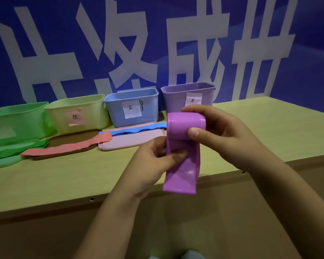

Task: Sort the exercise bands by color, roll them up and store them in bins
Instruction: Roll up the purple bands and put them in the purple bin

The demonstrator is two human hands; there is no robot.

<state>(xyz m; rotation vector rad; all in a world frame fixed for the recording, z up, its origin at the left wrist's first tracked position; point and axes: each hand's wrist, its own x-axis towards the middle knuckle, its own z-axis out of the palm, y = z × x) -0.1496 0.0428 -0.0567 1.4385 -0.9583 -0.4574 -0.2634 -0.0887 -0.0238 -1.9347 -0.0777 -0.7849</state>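
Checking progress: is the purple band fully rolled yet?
No. The purple band is rolled only at its top; a flat tail hangs loose below both hands.

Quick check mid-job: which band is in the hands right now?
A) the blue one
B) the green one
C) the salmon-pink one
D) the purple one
D: both the left hand and the right hand grip the purple band, partly rolled at its top, while the blue band, salmon-pink band and green band lie on the table.

Purple band [183, 146], blue band [138, 130], salmon band [67, 146], green band [15, 149]. Bins go green [17, 122], pale yellow-green [77, 113], light blue [132, 107], lilac [188, 95]. Table [64, 176] is light wood.
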